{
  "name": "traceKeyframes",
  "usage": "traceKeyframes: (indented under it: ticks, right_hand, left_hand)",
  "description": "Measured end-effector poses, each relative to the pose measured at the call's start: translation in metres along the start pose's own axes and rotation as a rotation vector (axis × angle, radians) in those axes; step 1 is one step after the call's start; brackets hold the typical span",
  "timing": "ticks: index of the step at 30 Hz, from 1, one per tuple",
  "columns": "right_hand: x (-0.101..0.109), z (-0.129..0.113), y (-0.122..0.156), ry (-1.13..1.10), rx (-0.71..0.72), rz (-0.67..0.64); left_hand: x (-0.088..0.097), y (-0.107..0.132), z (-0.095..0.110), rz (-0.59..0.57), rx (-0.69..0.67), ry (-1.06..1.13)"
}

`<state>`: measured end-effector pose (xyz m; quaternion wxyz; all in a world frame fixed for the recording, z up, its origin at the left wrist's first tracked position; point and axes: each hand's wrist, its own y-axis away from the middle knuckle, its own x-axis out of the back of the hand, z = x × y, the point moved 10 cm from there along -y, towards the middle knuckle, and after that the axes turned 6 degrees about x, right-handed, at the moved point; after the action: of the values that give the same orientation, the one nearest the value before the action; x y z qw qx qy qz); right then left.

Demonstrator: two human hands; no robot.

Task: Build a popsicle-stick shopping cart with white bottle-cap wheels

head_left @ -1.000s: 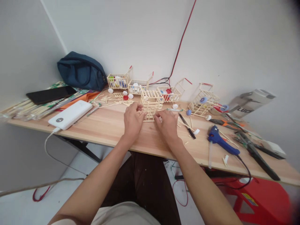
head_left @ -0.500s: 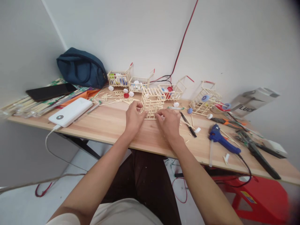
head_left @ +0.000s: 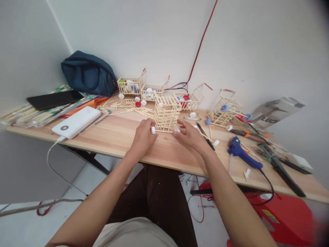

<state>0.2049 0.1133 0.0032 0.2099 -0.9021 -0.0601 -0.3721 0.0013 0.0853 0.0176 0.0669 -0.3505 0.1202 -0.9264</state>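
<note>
Since it looks thinly built, the stick frame (head_left: 167, 115), left of the glue gun (head_left: 245, 156), should be light, stiff, fragile, best held low; left hand (head_left: 144, 134) and right hand (head_left: 190, 134), fingers half-curled, meet white caps (head_left: 153, 130) there, grip unclear.

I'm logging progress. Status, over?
Left hand at one white cap; right hand at another white cap. Stick frame on table, just beyond. Glue gun off right, clear of hands.

Left hand (head_left: 142, 137) and right hand (head_left: 191, 133) face each other, fingers (head_left: 185, 124) curved.
</note>
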Motion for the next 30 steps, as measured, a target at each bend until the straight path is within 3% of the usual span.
traceKeyframes:
  ticks: [6,10,16,23,30]
  right_hand:
    - [-0.005,0.016,-0.018,-0.086,0.013,0.026]
    - [-0.005,0.001,-0.013,-0.03,0.077,0.039]
    - [-0.005,-0.016,-0.001,0.02,0.042,0.004]
    - [-0.006,-0.016,0.002,-0.005,0.028,-0.015]
    - [-0.009,-0.013,0.001,-0.037,-0.012,-0.009]
  left_hand:
    - [-0.007,-0.003,0.003,0.006,-0.081,-0.049]
    - [-0.008,-0.003,0.001,0.008,-0.086,-0.068]
    - [-0.006,-0.004,-0.008,-0.008,-0.039,-0.031]
    - [-0.006,-0.006,-0.002,-0.013,-0.157,-0.123]
    - [-0.005,-0.005,-0.002,-0.011,-0.136,-0.104]
